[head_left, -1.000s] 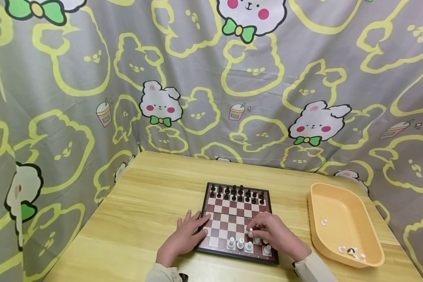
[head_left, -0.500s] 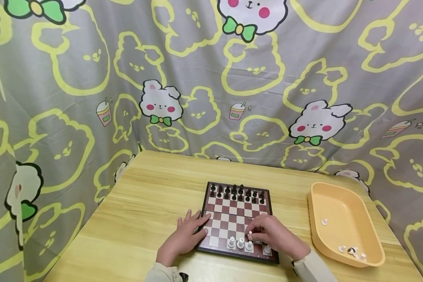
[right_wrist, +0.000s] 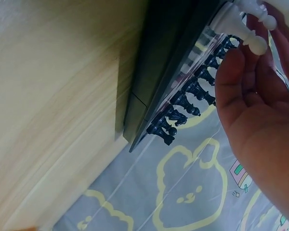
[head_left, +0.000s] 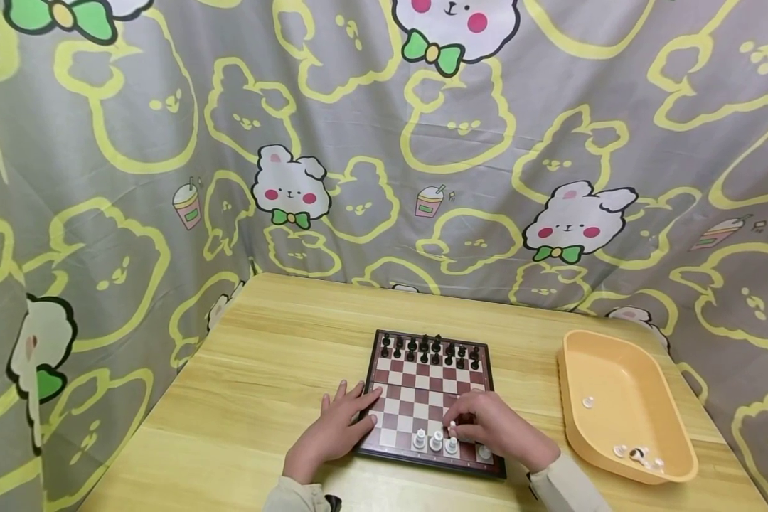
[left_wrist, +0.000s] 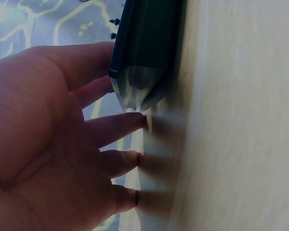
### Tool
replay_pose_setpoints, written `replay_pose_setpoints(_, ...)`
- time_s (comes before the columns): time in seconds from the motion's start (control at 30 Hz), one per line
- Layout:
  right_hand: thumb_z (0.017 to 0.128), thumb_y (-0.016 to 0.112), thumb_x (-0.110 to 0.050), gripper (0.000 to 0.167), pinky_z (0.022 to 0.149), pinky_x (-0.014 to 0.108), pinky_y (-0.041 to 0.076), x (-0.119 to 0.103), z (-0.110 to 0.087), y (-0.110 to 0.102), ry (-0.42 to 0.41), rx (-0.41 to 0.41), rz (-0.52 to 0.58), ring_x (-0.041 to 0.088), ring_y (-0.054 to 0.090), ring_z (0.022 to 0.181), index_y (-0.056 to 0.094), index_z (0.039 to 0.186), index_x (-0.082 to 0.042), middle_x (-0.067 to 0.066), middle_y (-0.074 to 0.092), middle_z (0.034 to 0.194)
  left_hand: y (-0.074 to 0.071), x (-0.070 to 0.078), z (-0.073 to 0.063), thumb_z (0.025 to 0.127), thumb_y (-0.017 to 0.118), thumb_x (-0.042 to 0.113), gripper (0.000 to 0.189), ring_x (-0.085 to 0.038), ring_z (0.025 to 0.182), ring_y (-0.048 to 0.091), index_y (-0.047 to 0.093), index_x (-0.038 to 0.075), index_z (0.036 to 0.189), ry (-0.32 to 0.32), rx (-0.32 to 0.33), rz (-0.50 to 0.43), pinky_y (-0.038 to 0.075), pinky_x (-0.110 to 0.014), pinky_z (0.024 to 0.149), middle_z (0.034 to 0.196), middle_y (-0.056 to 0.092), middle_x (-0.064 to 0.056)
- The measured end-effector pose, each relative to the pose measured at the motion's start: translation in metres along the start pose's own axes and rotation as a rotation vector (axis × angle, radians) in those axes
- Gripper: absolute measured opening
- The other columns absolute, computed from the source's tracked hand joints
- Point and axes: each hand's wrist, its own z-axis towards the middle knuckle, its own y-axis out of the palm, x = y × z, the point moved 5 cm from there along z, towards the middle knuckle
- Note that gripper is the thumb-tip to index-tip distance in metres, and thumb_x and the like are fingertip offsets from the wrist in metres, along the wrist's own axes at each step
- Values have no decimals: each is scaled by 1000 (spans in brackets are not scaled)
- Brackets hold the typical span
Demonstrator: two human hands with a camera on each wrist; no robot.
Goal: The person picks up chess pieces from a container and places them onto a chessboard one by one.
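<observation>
A chessboard (head_left: 404, 410) lies on the wooden table, black chess pieces (head_left: 425, 350) filling its two far rows. At its left edge rests my left hand (head_left: 336, 432), thumb and index finger over the board; in the left wrist view the other fingers touch the table beside it. Over the board's near right part, my right hand (head_left: 498, 427) pinches a small white pawn (head_left: 451, 426) between thumb and fingers. Just nearer stand several white pieces (head_left: 436, 441); another white piece (head_left: 484, 452) shows under the hand. My right hand hides the squares beneath it.
An orange plastic tray (head_left: 621, 344) stands to the right of the board, with several loose white pieces (head_left: 621, 451) and one dark-and-white item (head_left: 637, 454) in it. A patterned grey curtain (head_left: 371, 142) hangs behind and beside the table (head_left: 275, 320).
My right hand has shifted slightly left and toward the near edge with the white pawn. My left hand has stayed in place.
</observation>
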Motion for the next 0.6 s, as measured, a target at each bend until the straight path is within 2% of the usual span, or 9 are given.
replay_pose_setpoints(0.33,90,79,-10,11,83,31,57,2,5,4,53,-35,-8,2,64,90,81,96,-19,-14,74,95,0,-1,0,105,59,27,49,-58,151,11,55,11,151,-2,1,6,-2,-77,116,160,35,-31)
replay_pose_setpoints(0.6,88,79,-6,13,78,29,57,1,7,4,88,-65,17,2,64,88,80,95,-18,-12,74,94,0,-1,1,105,59,27,50,-58,152,10,54,11,152,-3,-4,5,-3,-77,116,161,34,-31)
